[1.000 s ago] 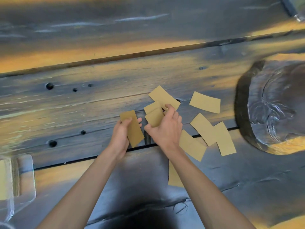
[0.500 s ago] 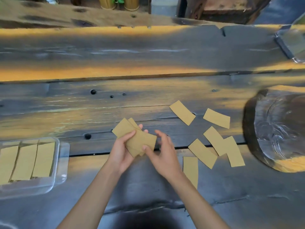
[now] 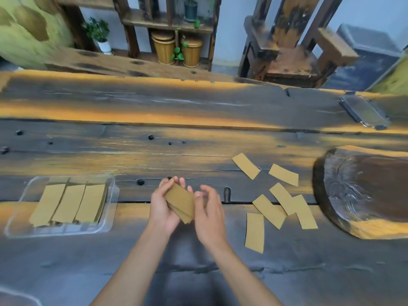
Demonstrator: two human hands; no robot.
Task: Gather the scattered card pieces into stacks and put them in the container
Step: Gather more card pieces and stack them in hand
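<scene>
My left hand (image 3: 162,204) holds a small stack of tan card pieces (image 3: 180,202) above the dark wooden table (image 3: 198,133), fingers curled round its far edge. My right hand (image 3: 208,214) is against the stack's right side, thumb and fingertips at its edge. Several loose card pieces (image 3: 268,210) lie scattered on the table to the right, two of them overlapping. A clear plastic container (image 3: 108,219) sits at the left with three rows of stacked cards (image 3: 68,204) inside.
A clear plastic lid (image 3: 365,112) lies at the far right of the table. A dark carved wooden slab (image 3: 362,191) takes up the right side. Behind the table stand a wooden chair (image 3: 293,56), shelves and woven baskets (image 3: 164,48).
The view has tilted up and the container has come fully into view. The fanned cards picked up by my right hand are now squared into one stack between both hands.
</scene>
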